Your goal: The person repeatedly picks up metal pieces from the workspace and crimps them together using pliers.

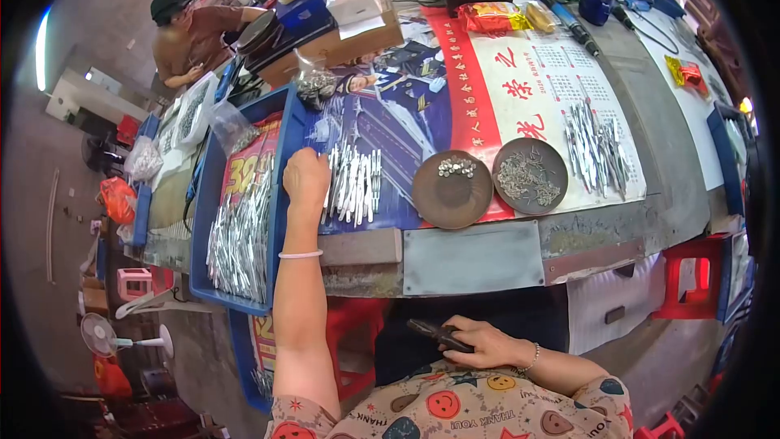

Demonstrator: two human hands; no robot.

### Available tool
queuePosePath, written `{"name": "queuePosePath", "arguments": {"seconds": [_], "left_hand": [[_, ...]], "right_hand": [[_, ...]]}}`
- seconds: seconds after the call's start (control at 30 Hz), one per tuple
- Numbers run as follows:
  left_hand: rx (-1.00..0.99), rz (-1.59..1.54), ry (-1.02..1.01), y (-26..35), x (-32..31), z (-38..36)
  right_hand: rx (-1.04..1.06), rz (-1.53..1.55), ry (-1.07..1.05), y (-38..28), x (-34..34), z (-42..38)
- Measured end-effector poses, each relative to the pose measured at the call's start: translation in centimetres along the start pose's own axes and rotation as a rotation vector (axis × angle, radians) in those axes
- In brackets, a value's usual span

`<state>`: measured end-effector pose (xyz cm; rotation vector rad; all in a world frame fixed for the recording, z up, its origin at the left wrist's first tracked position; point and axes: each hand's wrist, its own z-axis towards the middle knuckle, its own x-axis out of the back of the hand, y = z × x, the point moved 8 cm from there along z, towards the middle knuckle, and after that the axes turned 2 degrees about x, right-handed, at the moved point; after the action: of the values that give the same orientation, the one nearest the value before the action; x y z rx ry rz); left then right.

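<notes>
Below the edge of the bench (pixel 676 215), a worker's right hand (pixel 487 345) is wrapped around one end of a dark handheld tool (pixel 439 336), whose other end juts out to the left. The tool looks stiff and compact, probably sturdy in the palm, and best held at the wrapped end. Ahead and to the left of that grip, the left hand (pixel 306 177) is curled just beside a blue tray (pixel 290 110); its fingertips are hidden, so whether it pinches anything cannot be told. Just right of it lie slim metal pieces (pixel 353 187), seemingly light, rigid and slick, likely easiest taken mid-shaft. To its left, a heap of similar pieces (pixel 240 232) fills the tray. Farther right sit a brown dish (pixel 451 207) and a second dish (pixel 507 161), each holding small parts (pixel 457 167).
</notes>
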<state>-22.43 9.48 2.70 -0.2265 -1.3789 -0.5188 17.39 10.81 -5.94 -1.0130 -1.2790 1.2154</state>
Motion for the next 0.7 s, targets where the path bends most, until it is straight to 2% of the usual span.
{"name": "queuePosePath", "arguments": {"seconds": [0.03, 0.17, 0.37, 0.53, 0.6, 0.63, 0.7], "left_hand": [[-0.025, -0.001, 0.058, 0.1, 0.1, 0.0], [-0.011, -0.047, 0.081, -0.1, 0.2, -0.3], [-0.03, -0.318, 0.174, -0.6, 1.4, -1.1], [-0.096, -0.829, 0.361, 0.7, 7.1, -4.5], [-0.132, -1.007, 0.414, 0.6, 9.1, -6.4], [-0.183, -1.101, 0.396, 0.7, 10.0, -7.4], [-0.162, -1.271, 0.379, 0.8, 11.2, -9.5]], "right_hand": [[0.01, -0.01, -0.012, 0.1, 0.0, 0.1], [0.039, -0.057, -0.052, 0.0, -0.3, 0.0], [0.084, -0.136, -0.089, -0.3, -1.1, -0.1], [0.064, -0.15, -0.086, -0.9, -1.3, -0.3], [0.073, -0.11, -0.017, -1.2, -1.3, -0.3], [0.075, -0.089, 0.018, -1.4, -1.3, -0.3], [0.086, -0.156, 0.063, -2.2, -1.1, -0.1]]}}
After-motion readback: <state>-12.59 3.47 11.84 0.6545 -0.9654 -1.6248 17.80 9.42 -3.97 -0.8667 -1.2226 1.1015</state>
